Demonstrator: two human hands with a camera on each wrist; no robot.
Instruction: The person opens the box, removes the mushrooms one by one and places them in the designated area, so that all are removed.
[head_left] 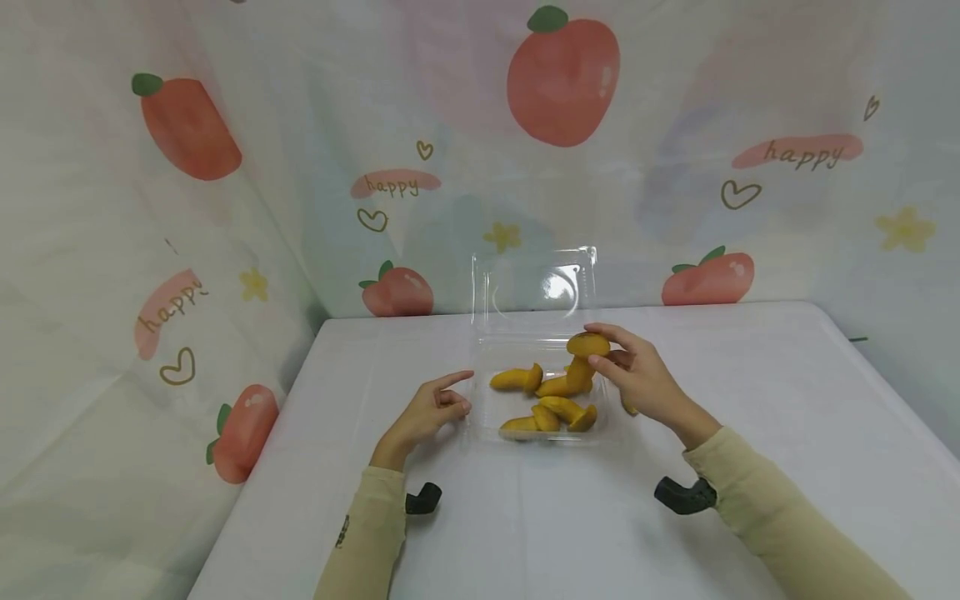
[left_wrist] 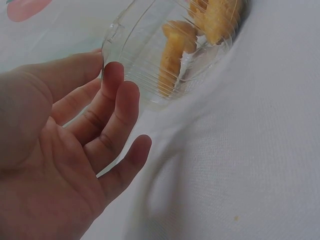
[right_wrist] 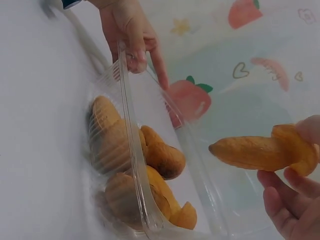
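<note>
A yellow-brown mushroom [head_left: 588, 345] is pinched by its cap between the thumb and fingers of my right hand [head_left: 647, 377]. In the right wrist view this mushroom [right_wrist: 247, 152] is held above the clear plastic box [right_wrist: 134, 145], its stem pointing left. Several similar mushrooms [head_left: 566, 410] lie inside the box. My left hand [head_left: 424, 414] is at the left side of the box, forefinger extended to its edge and the other fingers loosely bent. In the left wrist view, fingertips of the left hand [left_wrist: 75, 120] touch or nearly touch the box wall [left_wrist: 132, 55].
The box's transparent hinged lid [head_left: 534, 292] stands raised at the back. Another mushroom [head_left: 630, 407] lies on the white-covered table [head_left: 525, 517] right of the box, partly hidden by the right hand. A fruit-printed cloth [head_left: 480, 108] hangs behind and to the left.
</note>
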